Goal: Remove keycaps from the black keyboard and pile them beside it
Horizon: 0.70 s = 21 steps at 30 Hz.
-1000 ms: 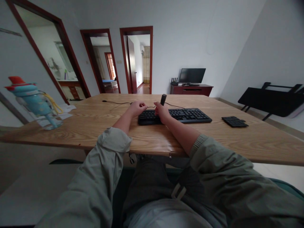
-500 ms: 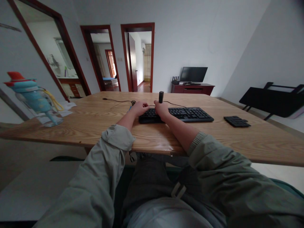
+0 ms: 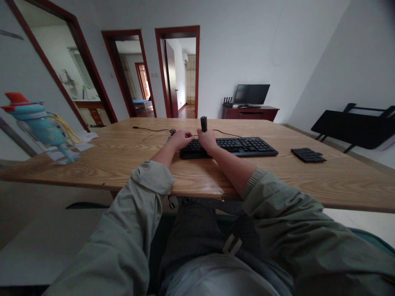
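Observation:
A black keyboard (image 3: 243, 146) lies on the wooden table in front of me. My left hand (image 3: 182, 140) is at its far left corner, fingers bent down and closed against the keyboard's edge. Just beside it, my right hand (image 3: 207, 139) is wrapped round an upright black handle (image 3: 204, 124) whose top sticks up above the fist. The handle's lower end is hidden by the hand, over the left part of the keys, so its kind does not show. A bit of something blue (image 3: 168, 140) peeks out behind my left hand.
On the wooden table (image 3: 123, 164), a coiled black cable (image 3: 172, 132) lies behind the hands. A stack of flat black pieces (image 3: 307, 155) sits at the right. A blue bottle (image 3: 46, 127) with a red lid stands at the left by white papers (image 3: 88, 137).
My right hand has shifted slightly left along the keyboard, with the black handle in it, closer to my left hand. The left hand stays in place.

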{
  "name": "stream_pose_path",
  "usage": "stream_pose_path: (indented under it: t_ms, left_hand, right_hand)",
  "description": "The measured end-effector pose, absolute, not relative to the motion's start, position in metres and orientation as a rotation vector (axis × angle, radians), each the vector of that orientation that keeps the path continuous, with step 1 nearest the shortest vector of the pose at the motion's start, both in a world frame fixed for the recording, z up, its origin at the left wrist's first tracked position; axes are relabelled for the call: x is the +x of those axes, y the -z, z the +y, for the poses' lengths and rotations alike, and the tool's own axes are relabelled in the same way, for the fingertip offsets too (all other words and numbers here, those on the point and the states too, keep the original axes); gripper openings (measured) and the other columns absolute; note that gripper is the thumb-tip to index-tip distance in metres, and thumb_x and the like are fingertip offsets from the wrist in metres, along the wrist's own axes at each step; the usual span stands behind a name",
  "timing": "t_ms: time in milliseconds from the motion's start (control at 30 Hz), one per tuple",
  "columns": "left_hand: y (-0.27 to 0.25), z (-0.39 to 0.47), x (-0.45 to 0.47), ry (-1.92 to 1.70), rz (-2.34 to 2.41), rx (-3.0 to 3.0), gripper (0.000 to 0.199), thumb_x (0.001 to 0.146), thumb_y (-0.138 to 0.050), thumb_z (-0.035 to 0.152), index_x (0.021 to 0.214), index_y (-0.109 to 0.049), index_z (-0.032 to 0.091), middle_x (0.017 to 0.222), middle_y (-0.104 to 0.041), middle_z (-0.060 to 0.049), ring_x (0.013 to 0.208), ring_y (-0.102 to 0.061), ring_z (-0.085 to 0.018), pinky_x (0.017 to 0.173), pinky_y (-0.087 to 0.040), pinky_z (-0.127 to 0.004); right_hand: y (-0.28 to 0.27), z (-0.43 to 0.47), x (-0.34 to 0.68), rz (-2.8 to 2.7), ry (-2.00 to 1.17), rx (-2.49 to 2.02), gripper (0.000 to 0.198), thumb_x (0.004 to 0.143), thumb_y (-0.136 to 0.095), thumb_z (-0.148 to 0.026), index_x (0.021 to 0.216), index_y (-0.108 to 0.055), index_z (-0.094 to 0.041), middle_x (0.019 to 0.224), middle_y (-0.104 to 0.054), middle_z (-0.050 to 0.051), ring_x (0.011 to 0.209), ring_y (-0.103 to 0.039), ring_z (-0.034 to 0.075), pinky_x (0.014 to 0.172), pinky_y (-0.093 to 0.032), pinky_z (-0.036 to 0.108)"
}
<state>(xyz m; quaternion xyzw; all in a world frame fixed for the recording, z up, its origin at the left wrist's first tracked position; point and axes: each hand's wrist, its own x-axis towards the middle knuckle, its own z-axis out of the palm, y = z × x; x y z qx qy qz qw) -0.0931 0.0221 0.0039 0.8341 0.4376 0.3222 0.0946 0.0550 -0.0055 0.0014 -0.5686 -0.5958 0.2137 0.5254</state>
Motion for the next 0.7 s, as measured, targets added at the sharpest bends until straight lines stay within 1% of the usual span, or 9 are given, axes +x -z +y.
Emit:
stream_pose_path:
  t_ms: [200, 300, 400, 500, 567, 700]
  left_hand:
    - [-0.003, 0.025, -0.093, -0.931, 1.26, 2.488, 0.023, 0.083, -0.056, 0.028, 0.082, -0.071, 0.01, 0.079, -0.071, -0.005, 0.069, -0.054, -0.012, 0.065, -0.04, -0.025]
    - [-0.003, 0.025, -0.094, -0.945, 1.237, 2.497, 0.022, 0.082, -0.056, 0.026, 0.083, -0.071, 0.01, 0.079, -0.071, -0.005, 0.069, -0.055, -0.013, 0.065, -0.039, -0.025]
    - [-0.004, 0.023, -0.095, -0.981, 1.257, 2.458, 0.024, 0.079, -0.056, 0.031, 0.079, -0.072, 0.012, 0.075, -0.07, -0.004, 0.07, -0.057, -0.015, 0.065, -0.041, -0.026]
    - [-0.006, 0.019, -0.095, -0.996, 1.255, 2.431, 0.026, 0.078, -0.056, 0.034, 0.077, -0.072, 0.014, 0.074, -0.07, -0.004, 0.069, -0.059, -0.017, 0.066, -0.043, -0.027]
    - [-0.007, 0.017, -0.094, -0.991, 1.267, 2.423, 0.024, 0.077, -0.057, 0.032, 0.077, -0.073, 0.014, 0.074, -0.07, -0.005, 0.069, -0.059, -0.017, 0.067, -0.044, -0.028]
    - [-0.008, 0.016, -0.095, -0.989, 1.289, 2.409, 0.025, 0.077, -0.057, 0.033, 0.077, -0.073, 0.014, 0.075, -0.07, -0.005, 0.07, -0.059, -0.017, 0.068, -0.044, -0.028]
  right_hand:
    - [-0.004, -0.007, 0.045, -1.486, -0.442, -1.387, 0.026, 0.078, -0.052, -0.034, 0.058, -0.052, -0.019, 0.058, -0.052, 0.004, 0.058, -0.048, 0.015, 0.054, -0.035, 0.027]
    - [-0.005, -0.008, 0.044, -1.485, -0.478, -1.346, 0.024, 0.076, -0.055, -0.033, 0.058, -0.05, -0.019, 0.056, -0.051, 0.002, 0.057, -0.048, 0.014, 0.052, -0.035, 0.026]
    - [-0.008, -0.009, 0.055, -1.347, -0.651, -1.251, 0.023, 0.076, -0.056, -0.032, 0.059, -0.047, -0.021, 0.053, -0.048, -0.001, 0.05, -0.045, 0.012, 0.049, -0.035, 0.026]
    - [-0.01, -0.009, 0.074, -1.182, -0.854, -1.088, 0.025, 0.079, -0.054, -0.035, 0.06, -0.044, -0.022, 0.05, -0.044, -0.003, 0.045, -0.042, 0.011, 0.046, -0.038, 0.025]
    - [-0.012, -0.011, 0.088, -1.107, -0.95, -0.971, 0.026, 0.079, -0.056, -0.035, 0.061, -0.043, -0.022, 0.052, -0.045, -0.004, 0.046, -0.044, 0.01, 0.048, -0.041, 0.024]
    - [-0.016, -0.016, 0.114, -1.08, -1.041, -0.799, 0.025, 0.081, -0.059, -0.037, 0.066, -0.047, -0.02, 0.058, -0.05, -0.004, 0.052, -0.05, 0.009, 0.059, -0.049, 0.024]
